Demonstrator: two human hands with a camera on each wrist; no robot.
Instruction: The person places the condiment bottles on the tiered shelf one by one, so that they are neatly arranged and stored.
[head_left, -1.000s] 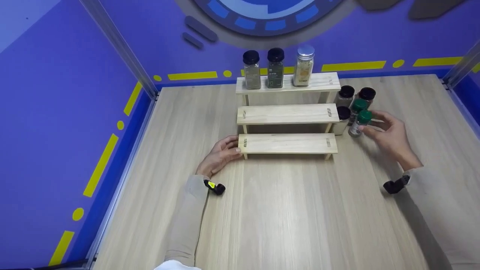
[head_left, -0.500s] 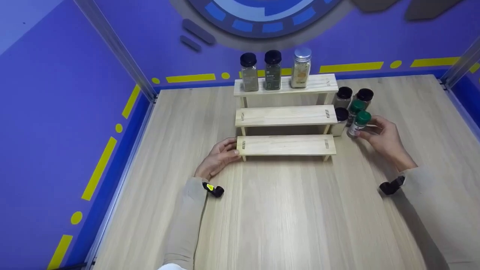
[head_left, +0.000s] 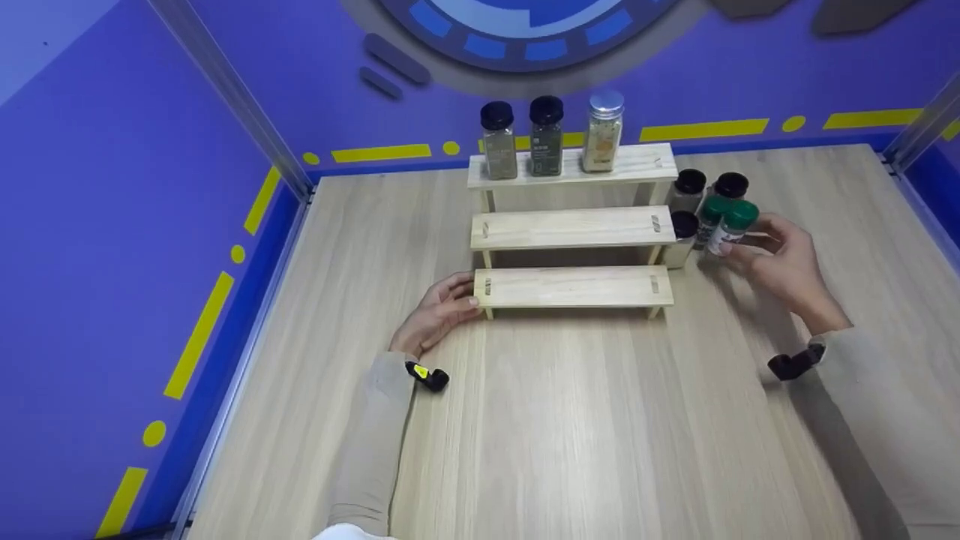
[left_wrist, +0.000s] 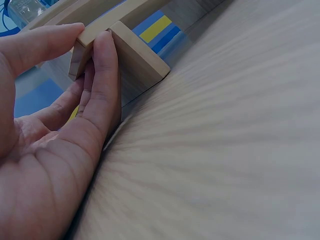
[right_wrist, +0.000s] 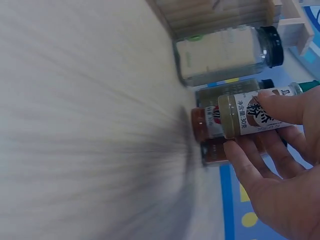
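A three-tier wooden shelf rack (head_left: pixel 570 286) stands on the table. My left hand (head_left: pixel 437 313) grips the left end of its lowest tier; in the left wrist view the thumb lies on the board's edge (left_wrist: pixel 102 30) with fingers beneath. My right hand (head_left: pixel 787 270) holds a green-capped spice jar (head_left: pixel 735 223) between thumb and fingers, slightly tilted. In the right wrist view this jar (right_wrist: pixel 245 114), with a white printed label, is raised off the table. Right behind it stands another green-capped jar (head_left: pixel 711 217), partly hidden.
Black-capped jars (head_left: pixel 687 191) crowd the rack's right side, one (head_left: pixel 679 244) close against the middle tier. On the top tier stand two black-capped jars (head_left: pixel 546 139) and a silver-capped jar (head_left: pixel 603 135). Blue panels (head_left: pixel 187 225) border the table (head_left: pixel 555 435).
The green-capped jar in my right hand has risen from the table and shifted slightly right and away. My left hand stays on the rack.
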